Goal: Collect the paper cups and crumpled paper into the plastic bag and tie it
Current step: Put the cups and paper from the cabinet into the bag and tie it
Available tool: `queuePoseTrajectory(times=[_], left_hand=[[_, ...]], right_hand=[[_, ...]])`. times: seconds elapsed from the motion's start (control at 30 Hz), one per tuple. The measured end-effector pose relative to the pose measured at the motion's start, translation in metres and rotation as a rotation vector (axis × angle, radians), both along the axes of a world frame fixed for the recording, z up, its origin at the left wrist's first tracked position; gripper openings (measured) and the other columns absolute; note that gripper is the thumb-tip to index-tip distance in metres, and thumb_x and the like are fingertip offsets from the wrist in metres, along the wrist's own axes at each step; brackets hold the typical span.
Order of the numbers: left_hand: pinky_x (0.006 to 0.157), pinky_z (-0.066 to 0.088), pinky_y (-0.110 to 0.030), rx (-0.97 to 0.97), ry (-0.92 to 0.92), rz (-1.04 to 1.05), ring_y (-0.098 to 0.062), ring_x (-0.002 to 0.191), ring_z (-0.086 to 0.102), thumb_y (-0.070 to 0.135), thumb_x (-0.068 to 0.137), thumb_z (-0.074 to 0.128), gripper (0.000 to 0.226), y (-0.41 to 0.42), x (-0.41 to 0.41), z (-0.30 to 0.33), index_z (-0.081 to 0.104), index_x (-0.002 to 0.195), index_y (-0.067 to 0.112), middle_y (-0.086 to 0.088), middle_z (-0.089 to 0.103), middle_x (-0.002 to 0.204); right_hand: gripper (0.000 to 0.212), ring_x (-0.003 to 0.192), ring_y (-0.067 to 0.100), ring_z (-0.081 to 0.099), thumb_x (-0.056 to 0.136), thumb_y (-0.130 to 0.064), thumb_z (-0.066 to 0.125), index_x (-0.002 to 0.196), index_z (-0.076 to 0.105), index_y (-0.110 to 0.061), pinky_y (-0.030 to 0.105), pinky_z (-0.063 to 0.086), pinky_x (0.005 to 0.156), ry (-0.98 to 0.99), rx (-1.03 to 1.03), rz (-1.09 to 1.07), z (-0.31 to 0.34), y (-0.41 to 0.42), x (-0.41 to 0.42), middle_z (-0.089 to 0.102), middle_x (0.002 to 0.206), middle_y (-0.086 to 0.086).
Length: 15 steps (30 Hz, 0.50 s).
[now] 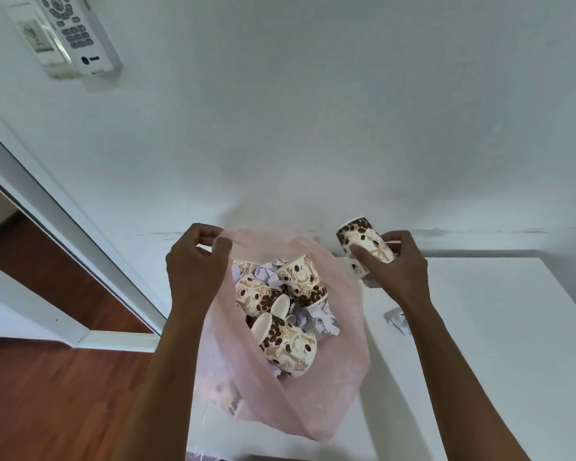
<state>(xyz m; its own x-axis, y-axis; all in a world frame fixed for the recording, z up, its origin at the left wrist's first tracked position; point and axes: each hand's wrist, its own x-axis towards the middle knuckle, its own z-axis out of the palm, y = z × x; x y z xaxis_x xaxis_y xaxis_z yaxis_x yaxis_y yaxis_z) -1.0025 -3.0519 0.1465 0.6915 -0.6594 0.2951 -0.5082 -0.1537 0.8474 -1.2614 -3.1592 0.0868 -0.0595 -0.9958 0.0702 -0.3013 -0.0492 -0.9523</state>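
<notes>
A plain white wall (313, 111) with a faintly mottled matte finish fills most of the view, and a reddish-brown wood floor (47, 394) with a slight sheen runs along the lower left beside a white door frame (80, 234). A smooth white table (496, 344), flat and square-edged, stands against the wall on the right. At the table's left edge hangs a thin, translucent pink plastic bag (340, 361), crinkled and sagging, its mouth wide. Inside it lie several paper cups (288, 341), tapered cylinders printed with brown coffee beans, tipped on their sides among wads of crumpled paper (316, 319) that look pale and sharply creased. The left hand (193, 264) pinches the bag's rim, holding it up near the wall. The right hand (393, 264) grasps another cup (363, 241) of the same print, tilted, just beside the bag's opening and above the table. One more paper wad (396, 319) rests on the table beneath the right forearm. A white remote control (77, 31) sits in a clear holder high on the wall.
</notes>
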Motion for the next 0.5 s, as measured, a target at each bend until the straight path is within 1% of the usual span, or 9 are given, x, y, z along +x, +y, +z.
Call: queuePoseTrajectory(times=[0.07, 0.1, 0.17, 0.2, 0.27, 0.33, 0.4, 0.5], left_hand=[[0.070, 0.047, -0.030, 0.033, -0.024, 0.023, 0.001, 0.061, 0.058, 0.025, 0.082, 0.064, 0.007, 0.005, 0.007, 0.002, 0.066, 0.083, 0.031, 0.015, 0.066, 0.076], [0.070, 0.048, -0.031, 0.046, -0.035, 0.034, 0.001, 0.059, 0.058, 0.022, 0.083, 0.066, 0.010, 0.008, 0.010, 0.002, 0.066, 0.083, 0.032, 0.014, 0.066, 0.076], [0.070, 0.049, -0.031, 0.061, -0.049, 0.029, 0.000, 0.057, 0.057, 0.019, 0.084, 0.068, 0.013, 0.012, 0.015, 0.005, 0.067, 0.084, 0.031, 0.013, 0.066, 0.076], [0.069, 0.049, -0.031, 0.067, -0.053, 0.019, 0.001, 0.058, 0.058, 0.019, 0.084, 0.069, 0.012, 0.014, 0.015, 0.006, 0.067, 0.085, 0.031, 0.013, 0.066, 0.077], [0.068, 0.049, -0.029, 0.077, -0.069, 0.000, 0.002, 0.060, 0.059, 0.019, 0.084, 0.071, 0.012, 0.018, 0.014, 0.010, 0.068, 0.087, 0.030, 0.014, 0.067, 0.078], [0.066, 0.048, -0.028, 0.080, -0.085, -0.027, 0.001, 0.059, 0.059, 0.018, 0.083, 0.072, 0.014, 0.021, 0.012, 0.012, 0.068, 0.087, 0.030, 0.014, 0.067, 0.078], [0.063, 0.046, -0.025, 0.081, -0.088, -0.051, 0.000, 0.056, 0.059, 0.014, 0.082, 0.072, 0.016, 0.023, 0.010, 0.014, 0.068, 0.087, 0.029, 0.013, 0.068, 0.079], [0.061, 0.044, -0.022, 0.083, -0.081, -0.049, 0.001, 0.054, 0.058, 0.012, 0.081, 0.071, 0.017, 0.023, 0.006, 0.016, 0.069, 0.086, 0.028, 0.014, 0.068, 0.079]], right_hand=[[0.052, 0.074, 0.003, 0.069, 0.063, -0.045, 0.087, 0.103, 0.057, -0.030, 0.028, 0.059, 0.055, -0.045, -0.045, 0.109, 0.022, 0.020, 0.006, 0.068, 0.096, -0.008], [0.051, 0.075, 0.007, 0.071, 0.064, -0.042, 0.087, 0.103, 0.057, -0.029, 0.032, 0.060, 0.055, -0.064, -0.058, 0.177, 0.031, 0.031, 0.009, 0.068, 0.097, -0.008], [0.052, 0.075, 0.007, 0.071, 0.064, -0.040, 0.087, 0.104, 0.056, -0.028, 0.029, 0.060, 0.055, -0.062, -0.075, 0.318, 0.044, 0.053, 0.019, 0.068, 0.098, -0.008], [0.052, 0.075, 0.006, 0.071, 0.064, -0.042, 0.087, 0.104, 0.056, -0.030, 0.026, 0.059, 0.056, -0.027, -0.082, 0.373, 0.048, 0.062, 0.026, 0.067, 0.098, -0.009], [0.054, 0.077, 0.003, 0.067, 0.061, -0.051, 0.085, 0.102, 0.055, -0.034, 0.025, 0.059, 0.061, 0.105, -0.096, 0.425, 0.045, 0.076, 0.044, 0.065, 0.096, -0.013], [0.057, 0.085, 0.004, 0.063, 0.059, -0.061, 0.079, 0.104, 0.054, -0.034, 0.027, 0.055, 0.071, 0.257, -0.104, 0.427, 0.033, 0.080, 0.065, 0.063, 0.099, -0.016], [0.061, 0.093, 0.009, 0.059, 0.060, -0.064, 0.076, 0.108, 0.053, -0.034, 0.029, 0.051, 0.079, 0.343, -0.082, 0.438, 0.022, 0.078, 0.088, 0.062, 0.103, -0.012], [0.069, 0.098, 0.015, 0.056, 0.062, -0.062, 0.077, 0.113, 0.049, -0.025, 0.032, 0.047, 0.079, 0.356, -0.071, 0.488, 0.010, 0.073, 0.119, 0.060, 0.107, -0.004]])
